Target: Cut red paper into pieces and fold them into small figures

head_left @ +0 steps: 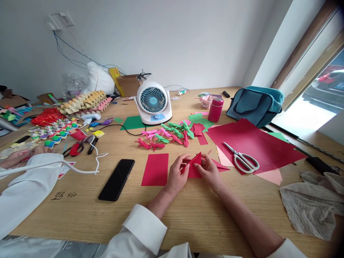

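Between my two hands is a piece of red paper (195, 170) with a pointed fold at its top. My left hand (178, 172) pinches its left side, and my right hand (208, 168) grips the right side with thumb and fingers. A flat red paper rectangle (155, 170) lies just left of my left hand. Past my right hand, another red folded piece (220, 166) rests on the table. Folded paper figures (172, 133) in green, pink and red are heaped beyond my hands. White-handled scissors (245, 160) lie on large red sheets (271, 148) to the right.
A black phone (116, 180) lies left of the red rectangle. Farther back stand a white fan (154, 102), a red thermos (215, 110) and a teal bag (255, 104). At the left, a co-worker's hands (25, 154) are near a white cable (77, 167). A crumpled cloth (313, 204) sits at right.
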Demonstrator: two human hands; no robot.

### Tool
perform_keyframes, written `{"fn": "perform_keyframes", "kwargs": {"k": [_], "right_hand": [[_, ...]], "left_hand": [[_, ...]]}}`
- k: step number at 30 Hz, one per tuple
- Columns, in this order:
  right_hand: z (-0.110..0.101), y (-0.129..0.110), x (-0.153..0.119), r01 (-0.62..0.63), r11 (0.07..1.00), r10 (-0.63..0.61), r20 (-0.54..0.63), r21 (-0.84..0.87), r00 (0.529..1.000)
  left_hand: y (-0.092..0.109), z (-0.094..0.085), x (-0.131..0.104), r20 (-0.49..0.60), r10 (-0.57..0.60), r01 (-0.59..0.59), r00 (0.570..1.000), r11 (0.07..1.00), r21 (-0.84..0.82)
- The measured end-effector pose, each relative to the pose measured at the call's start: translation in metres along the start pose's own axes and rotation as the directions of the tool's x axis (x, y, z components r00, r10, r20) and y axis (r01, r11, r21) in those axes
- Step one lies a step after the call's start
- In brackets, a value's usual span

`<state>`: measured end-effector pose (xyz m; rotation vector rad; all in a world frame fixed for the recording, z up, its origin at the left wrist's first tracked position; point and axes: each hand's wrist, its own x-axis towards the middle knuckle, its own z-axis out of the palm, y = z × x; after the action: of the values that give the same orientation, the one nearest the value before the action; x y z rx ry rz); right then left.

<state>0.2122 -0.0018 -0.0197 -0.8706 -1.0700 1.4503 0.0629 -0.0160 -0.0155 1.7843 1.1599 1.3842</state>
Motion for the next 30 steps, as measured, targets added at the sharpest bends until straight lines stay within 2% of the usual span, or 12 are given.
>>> {"fn": "perform_keyframes", "kwargs": {"k": [4, 8, 13, 21, 27, 30], "right_hand": [[0.0, 0.005, -0.001, 0.0, 0.999, 0.002, 0.041, -0.041, 0.999], [-0.002, 0.005, -0.001, -0.089, 0.995, 0.091, 0.047, -0.047, 0.995], [-0.002, -0.004, -0.002, -0.091, 0.996, 0.092, 0.024, -0.008, 0.996], [-0.006, -0.013, -0.002, -0.086, 0.993, 0.091, -0.064, 0.076, 0.994], [-0.009, -0.018, -0.001, -0.07, 0.993, 0.079, -0.089, 0.095, 0.993], [-0.008, -0.022, -0.002, -0.088, 0.992, 0.096, -0.093, 0.088, 0.991]], "left_hand": [[0.006, -0.001, 0.001, -0.03, -0.061, 0.057, 0.998, 0.991, -0.117], [0.012, -0.004, 0.003, -0.045, -0.153, 0.139, 0.987, 0.962, -0.237], [0.016, -0.006, 0.004, 0.007, -0.23, 0.216, 0.973, 0.905, -0.367], [0.005, -0.004, 0.003, -0.018, -0.316, 0.286, 0.948, 0.879, -0.381], [0.001, -0.004, 0.0, 0.116, -0.29, 0.311, 0.95, 0.838, -0.448], [0.003, -0.005, 0.001, 0.15, -0.283, 0.32, 0.947, 0.822, -0.471]]}}
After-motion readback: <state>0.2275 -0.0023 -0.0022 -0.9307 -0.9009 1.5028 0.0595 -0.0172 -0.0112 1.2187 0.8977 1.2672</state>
